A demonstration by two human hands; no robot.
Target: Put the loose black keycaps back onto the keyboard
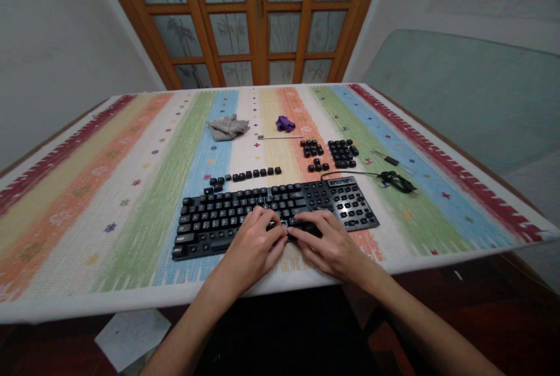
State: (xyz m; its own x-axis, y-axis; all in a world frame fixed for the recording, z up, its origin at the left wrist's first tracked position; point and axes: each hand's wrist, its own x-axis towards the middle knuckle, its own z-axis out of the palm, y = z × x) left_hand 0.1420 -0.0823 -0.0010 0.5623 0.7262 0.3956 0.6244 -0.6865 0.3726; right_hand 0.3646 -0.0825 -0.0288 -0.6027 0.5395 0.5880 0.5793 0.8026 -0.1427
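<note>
A black keyboard (219, 218) lies near the table's front edge, with keycaps still on its left and middle. Its number pad at the right shows bare switches. My left hand (258, 236) is curled at the front row, right of the space bar (221, 243), its thumb and fingertips pinched together. Close beside it, my right hand (328, 242) bends over the same edge, fingers drawn together and tips almost meeting the left ones. Whatever sits between the fingertips is hidden or too small to make out.
Behind the keyboard lie loose keycaps in a row (256, 174) and in groups (343, 153). A grey cloth (228, 128), a purple cloth (285, 124), a thin rod with a small head (280, 138), a small black-handled tool (391, 160) and a coiled cable (396, 182) rest on the striped tablecloth (144, 189).
</note>
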